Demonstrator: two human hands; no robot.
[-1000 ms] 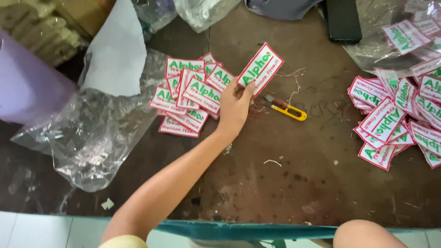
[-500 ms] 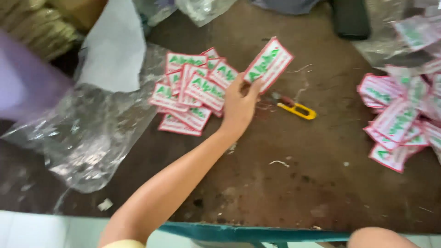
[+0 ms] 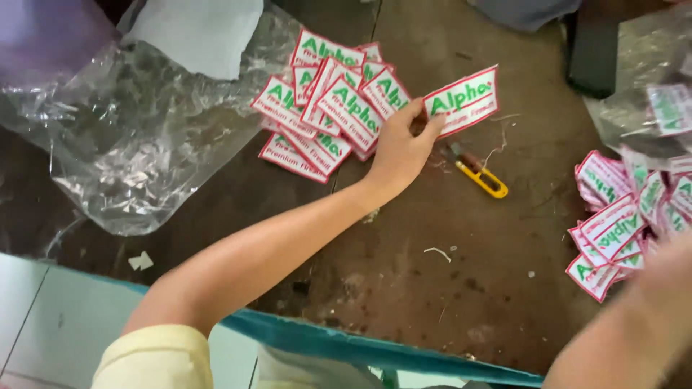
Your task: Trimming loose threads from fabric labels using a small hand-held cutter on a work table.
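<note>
1. Head view looks down on a dark, worn counter point(image 3: 404, 288) with a teal front edge.
2. Left hand point(image 3: 400, 155) is stretched far out, its fingers point(image 3: 431, 124) pinching the lower left corner of one patch point(image 3: 465, 101), a white rectangle with a red border and green lettering.
3. That patch is lifted clear of the counter, tilted, between the left pile point(image 3: 324, 108) and the yellow snips point(image 3: 479, 176).
4. Against the frames a second and half a second ago, the patch sits a little lower and nearer the left pile, and the arm has swung slightly leftward; the grip on it has not changed.
5. By my judgement that puts the patch close to joining the fanned stack beside the hand, though it is not yet laid down.
6. Right hand point(image 3: 670, 277) is a blur at the lower right edge, just beside the right pile point(image 3: 620, 230); whether its fingers are closed or loose cannot be told.
7. Crumpled clear plastic point(image 3: 137, 151) lies to the left, with a white sheet point(image 3: 198, 32) on it; another clear bag point(image 3: 649, 101) holding patches sits at upper right.
</note>
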